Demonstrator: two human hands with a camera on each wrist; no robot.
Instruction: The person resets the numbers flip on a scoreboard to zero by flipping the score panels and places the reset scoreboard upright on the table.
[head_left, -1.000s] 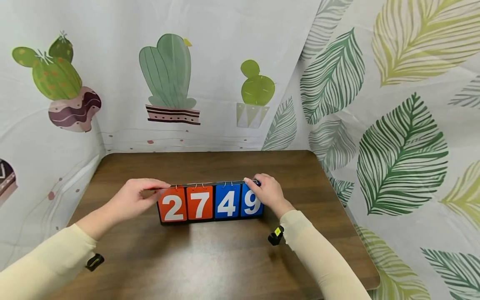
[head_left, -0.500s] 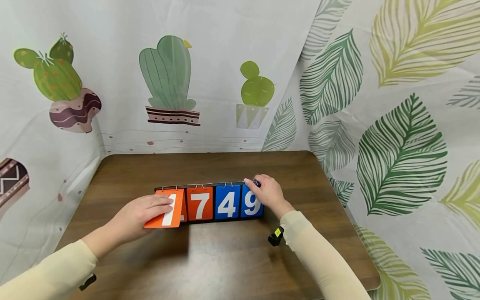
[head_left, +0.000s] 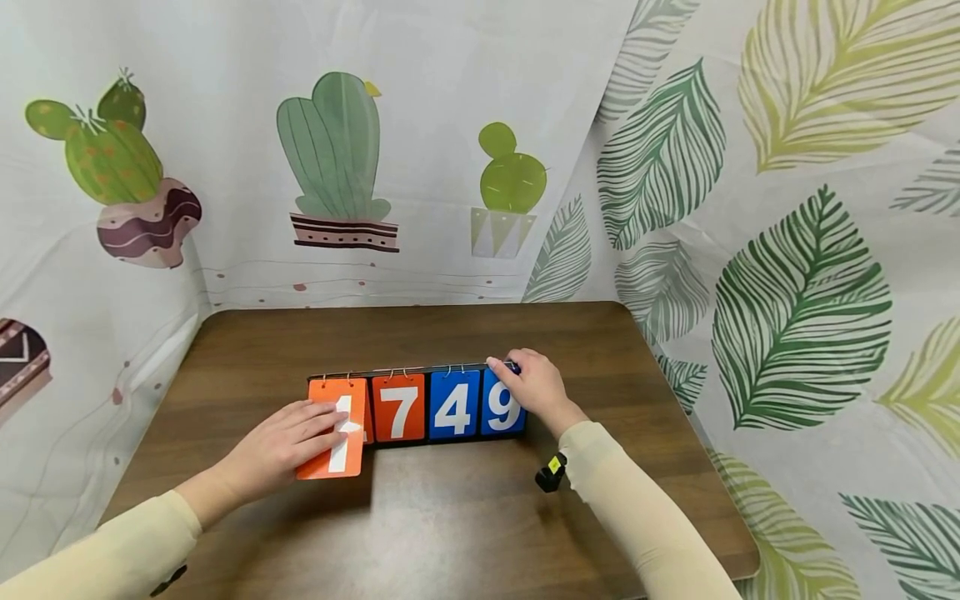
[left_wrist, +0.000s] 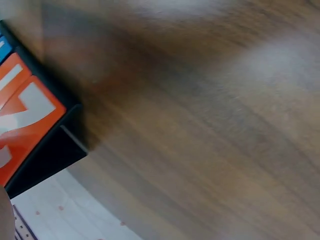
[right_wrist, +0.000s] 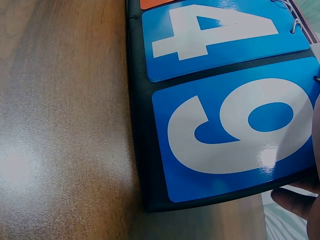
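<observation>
A black tabletop flip scoreboard (head_left: 427, 435) stands on the brown table, with orange and blue number cards on metal rings. At its left end, an orange card with a white 1 (head_left: 339, 458) juts forward over the orange 2 card (left_wrist: 37, 130). My left hand (head_left: 281, 446) holds this 1 card, fingers across its front and thumb hidden behind. To the right hang an orange 7 (head_left: 399, 408), a blue 4 (head_left: 453, 406) and a blue 9 (right_wrist: 235, 135). My right hand (head_left: 536, 385) grips the scoreboard's top right corner, thumb in front.
The wood-grain table (head_left: 450, 533) extends around the scoreboard. Behind it hangs a white cloth (head_left: 435, 108) printed with cacti, and a leaf-printed cloth (head_left: 802, 300) hangs at the right. A black wrist camera (head_left: 551, 473) sits under the right sleeve.
My left hand left the top left corner and brought the 1 card over to the front, covering most of the 2. The card has since swung lower. My right hand stays put.
</observation>
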